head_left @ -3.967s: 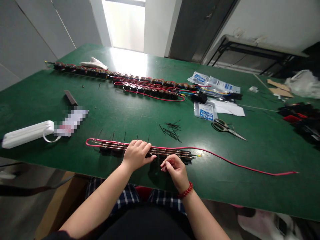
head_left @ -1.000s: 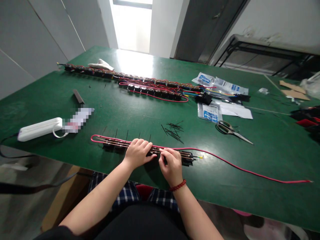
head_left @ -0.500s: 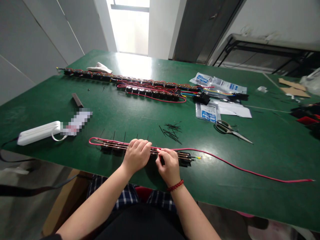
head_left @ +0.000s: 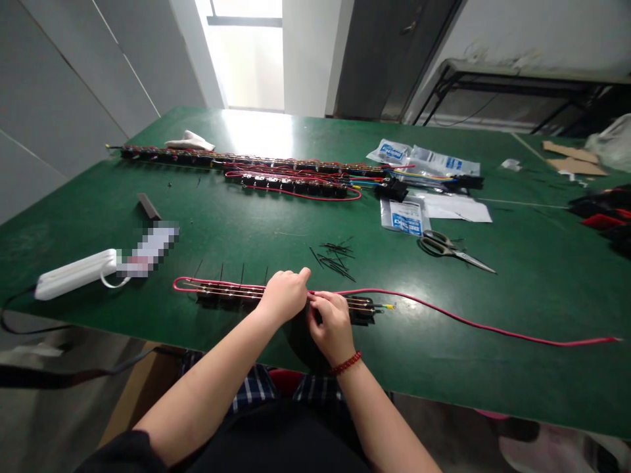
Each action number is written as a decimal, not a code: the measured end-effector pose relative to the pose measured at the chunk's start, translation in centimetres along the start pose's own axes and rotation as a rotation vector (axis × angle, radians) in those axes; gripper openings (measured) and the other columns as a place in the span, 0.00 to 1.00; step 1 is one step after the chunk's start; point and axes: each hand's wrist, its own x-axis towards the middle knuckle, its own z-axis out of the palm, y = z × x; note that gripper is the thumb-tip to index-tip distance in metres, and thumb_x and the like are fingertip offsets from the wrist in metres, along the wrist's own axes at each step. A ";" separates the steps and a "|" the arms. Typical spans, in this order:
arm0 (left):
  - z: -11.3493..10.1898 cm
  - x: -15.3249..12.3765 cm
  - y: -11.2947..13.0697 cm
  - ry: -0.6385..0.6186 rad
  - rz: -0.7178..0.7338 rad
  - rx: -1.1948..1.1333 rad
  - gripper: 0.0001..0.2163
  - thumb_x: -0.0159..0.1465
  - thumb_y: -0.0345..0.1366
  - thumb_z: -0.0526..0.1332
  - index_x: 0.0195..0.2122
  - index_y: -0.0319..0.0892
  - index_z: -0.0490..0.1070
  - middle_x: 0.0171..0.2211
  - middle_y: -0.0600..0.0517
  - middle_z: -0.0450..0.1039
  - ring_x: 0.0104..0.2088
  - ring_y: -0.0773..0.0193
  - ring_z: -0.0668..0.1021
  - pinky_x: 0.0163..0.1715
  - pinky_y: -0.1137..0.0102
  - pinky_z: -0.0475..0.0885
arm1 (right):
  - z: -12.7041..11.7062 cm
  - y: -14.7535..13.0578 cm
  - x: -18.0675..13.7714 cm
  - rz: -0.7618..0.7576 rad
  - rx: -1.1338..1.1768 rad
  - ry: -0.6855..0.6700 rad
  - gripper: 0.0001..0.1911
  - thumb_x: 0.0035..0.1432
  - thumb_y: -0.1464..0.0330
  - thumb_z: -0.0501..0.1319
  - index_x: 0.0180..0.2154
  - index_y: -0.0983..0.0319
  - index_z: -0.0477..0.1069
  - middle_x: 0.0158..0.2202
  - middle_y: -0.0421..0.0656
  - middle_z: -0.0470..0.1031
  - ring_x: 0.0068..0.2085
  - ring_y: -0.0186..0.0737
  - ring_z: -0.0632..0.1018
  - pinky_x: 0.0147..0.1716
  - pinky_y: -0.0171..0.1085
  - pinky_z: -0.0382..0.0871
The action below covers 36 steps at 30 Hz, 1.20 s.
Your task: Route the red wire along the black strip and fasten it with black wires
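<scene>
A black strip of connector blocks with thin copper-coloured rods lies lengthwise in front of me. A red wire loops round at its left end, runs along its top and trails off to the right. Thin black cable ties stand up from its left half. My left hand is closed over the strip's middle, its knuckles hiding whatever is pinched. Beside it, my right hand pinches at the red wire near the left fingertips; what its fingers grip is too small to make out.
Loose black cable ties and scissors lie beyond the strip. Further back are a long wired strip, a shorter one and plastic bags. A white power strip sits at left on the green table.
My left hand has shifted right along the strip, up against the right hand, and its top fingers have lifted. The right hand stays nearly in place. The view has tilted slightly.
</scene>
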 end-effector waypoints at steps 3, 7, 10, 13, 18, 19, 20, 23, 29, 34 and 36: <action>0.3 0.1 -0.3 -0.015 -0.022 -0.059 0.14 0.63 0.28 0.51 0.49 0.41 0.66 0.32 0.47 0.78 0.34 0.57 0.80 0.37 0.66 0.70 | 0.0 0.0 0.0 -0.006 -0.007 0.003 0.06 0.55 0.75 0.60 0.34 0.59 0.70 0.38 0.45 0.79 0.44 0.44 0.76 0.47 0.48 0.69; 0.8 0.1 -0.8 -0.029 -0.046 -0.196 0.14 0.64 0.27 0.50 0.49 0.43 0.66 0.33 0.49 0.79 0.36 0.60 0.80 0.36 0.68 0.71 | 0.0 0.0 0.0 -0.010 -0.005 0.007 0.06 0.55 0.75 0.60 0.35 0.59 0.71 0.38 0.45 0.79 0.44 0.45 0.76 0.47 0.48 0.69; 1.2 0.2 -1.1 -0.031 -0.068 -0.281 0.14 0.63 0.27 0.49 0.47 0.45 0.67 0.33 0.51 0.79 0.36 0.60 0.79 0.35 0.68 0.71 | 0.1 0.1 0.0 -0.010 -0.002 0.014 0.08 0.56 0.75 0.59 0.38 0.60 0.72 0.38 0.45 0.78 0.44 0.45 0.77 0.47 0.49 0.69; 1.3 0.2 -1.4 -0.046 -0.088 -0.383 0.15 0.63 0.27 0.49 0.47 0.47 0.67 0.33 0.53 0.80 0.37 0.61 0.79 0.36 0.68 0.71 | 0.1 0.1 0.0 -0.007 0.000 0.017 0.10 0.56 0.75 0.59 0.40 0.60 0.73 0.38 0.46 0.78 0.43 0.45 0.77 0.47 0.49 0.70; 1.4 0.3 -1.6 -0.088 -0.128 -0.517 0.17 0.60 0.26 0.50 0.47 0.51 0.67 0.35 0.58 0.81 0.41 0.62 0.80 0.38 0.68 0.71 | 0.1 0.1 0.0 -0.017 0.005 0.014 0.09 0.56 0.75 0.59 0.39 0.60 0.73 0.38 0.46 0.78 0.43 0.45 0.77 0.48 0.49 0.70; 1.4 0.4 -1.6 -0.090 -0.143 -0.540 0.17 0.60 0.27 0.50 0.47 0.51 0.67 0.36 0.59 0.81 0.41 0.62 0.80 0.38 0.68 0.71 | 0.1 0.1 0.0 -0.019 0.009 0.013 0.09 0.56 0.76 0.59 0.39 0.60 0.73 0.38 0.46 0.79 0.43 0.45 0.77 0.48 0.49 0.70; 1.3 0.4 -1.6 -0.089 -0.161 -0.566 0.17 0.60 0.27 0.50 0.47 0.51 0.67 0.36 0.59 0.81 0.41 0.62 0.79 0.38 0.68 0.71 | 0.1 0.1 0.0 -0.021 0.012 0.012 0.09 0.56 0.76 0.59 0.39 0.60 0.73 0.38 0.45 0.79 0.44 0.44 0.77 0.48 0.48 0.69; 1.2 0.4 -1.6 -0.082 -0.217 -0.678 0.17 0.61 0.28 0.50 0.48 0.52 0.67 0.37 0.60 0.80 0.39 0.64 0.79 0.37 0.70 0.71 | 0.0 0.1 0.1 -0.025 0.014 0.002 0.09 0.56 0.76 0.59 0.38 0.60 0.73 0.38 0.45 0.79 0.44 0.44 0.76 0.48 0.48 0.69; 1.0 0.2 -1.6 -0.033 -0.218 -0.858 0.14 0.63 0.32 0.55 0.49 0.49 0.68 0.35 0.59 0.80 0.37 0.67 0.80 0.38 0.72 0.72 | 0.0 0.0 0.1 -0.007 0.022 -0.007 0.06 0.56 0.75 0.59 0.36 0.60 0.72 0.39 0.44 0.79 0.45 0.44 0.76 0.49 0.47 0.68; 1.4 -0.5 -1.3 0.183 -0.121 -0.742 0.07 0.61 0.30 0.59 0.38 0.46 0.74 0.33 0.56 0.80 0.37 0.64 0.79 0.42 0.69 0.72 | 0.0 0.1 0.0 0.021 0.019 -0.006 0.06 0.58 0.75 0.59 0.37 0.60 0.72 0.38 0.44 0.78 0.43 0.43 0.76 0.48 0.46 0.69; 1.6 -0.9 -1.1 0.259 -0.078 -0.643 0.05 0.61 0.30 0.60 0.35 0.46 0.75 0.33 0.55 0.80 0.37 0.62 0.79 0.42 0.66 0.72 | 0.0 0.1 0.0 0.022 0.010 -0.010 0.07 0.59 0.75 0.59 0.38 0.60 0.72 0.38 0.44 0.78 0.43 0.43 0.76 0.47 0.46 0.69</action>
